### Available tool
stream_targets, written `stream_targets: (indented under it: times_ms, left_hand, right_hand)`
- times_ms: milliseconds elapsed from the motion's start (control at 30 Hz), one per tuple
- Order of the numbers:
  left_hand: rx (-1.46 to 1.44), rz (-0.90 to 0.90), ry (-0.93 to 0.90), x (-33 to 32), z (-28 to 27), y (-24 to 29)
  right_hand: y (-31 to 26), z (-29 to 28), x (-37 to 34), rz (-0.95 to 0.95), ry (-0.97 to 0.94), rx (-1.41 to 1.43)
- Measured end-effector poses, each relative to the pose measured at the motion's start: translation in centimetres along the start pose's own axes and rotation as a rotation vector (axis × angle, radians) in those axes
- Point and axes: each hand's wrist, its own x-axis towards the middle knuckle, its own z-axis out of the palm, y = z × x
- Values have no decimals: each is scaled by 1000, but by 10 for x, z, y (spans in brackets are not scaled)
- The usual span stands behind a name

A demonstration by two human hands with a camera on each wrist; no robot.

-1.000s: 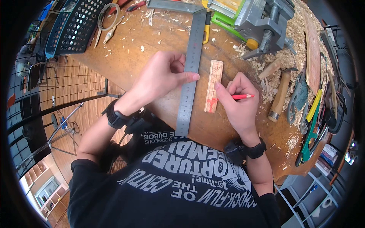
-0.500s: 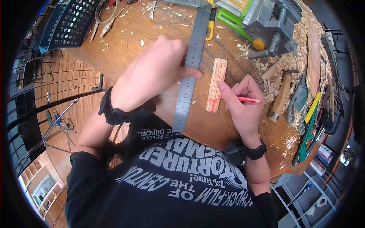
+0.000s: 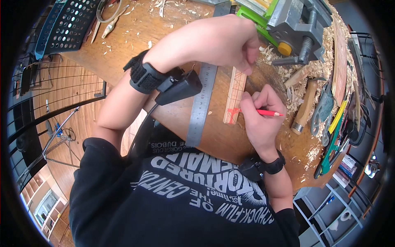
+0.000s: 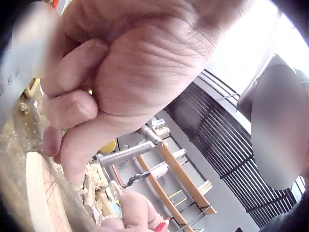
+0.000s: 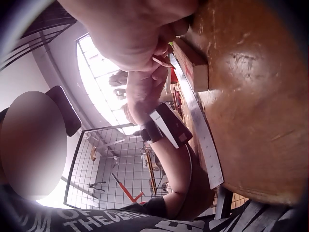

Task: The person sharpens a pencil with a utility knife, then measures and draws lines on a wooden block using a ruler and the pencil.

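A narrow wooden block (image 3: 234,96) marked with red pencil lines lies on the bench, right of a steel try square whose graduated blade (image 3: 199,115) runs toward the body. Above the block's far end is my left hand (image 3: 226,41), fingers loosely curled and holding nothing; its fingertips overlap that end in the head view. The left wrist view has the fingers close over the block (image 4: 43,193). My right hand (image 3: 261,121) holds a red pencil (image 3: 269,113), its thumb right at the block's near side edge. From the right wrist, the block (image 5: 199,72) shows beside the blade (image 5: 205,140).
A grey vise (image 3: 296,33) stands at the back right among wood shavings. To the right lie a wooden-handled tool (image 3: 304,109), a yellow-and-green tool (image 3: 329,152) and other hand tools. A perforated dark basket (image 3: 68,26) sits at the back left.
My left hand has left the try square's blade and swung right, over the far end of the wooden block. The right hand stays beside the block with the pencil.
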Motion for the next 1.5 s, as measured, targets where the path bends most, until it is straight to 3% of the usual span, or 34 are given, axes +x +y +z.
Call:
stream_targets:
  times_ms: [100,400,600,800,1500]
  left_hand:
    - [-120,-43,-89,0,-2,-9]
    - [-107,-57,0,-4,6,-17]
    - [-147,-160,-73,-4,4,-12]
    - [-136,-88,-50,-3,7,-16]
    - [-111,-124,-72,-3,5,-14]
  right_hand:
    - [-2,2,1,-17,11,4]
    - [2,2,2,-49,25,-22]
    - [0,4,-3,-26,6,-22]
    - [3,1,-1,-75,6,-26]
    - [4,3,-1,-67,7,-43]
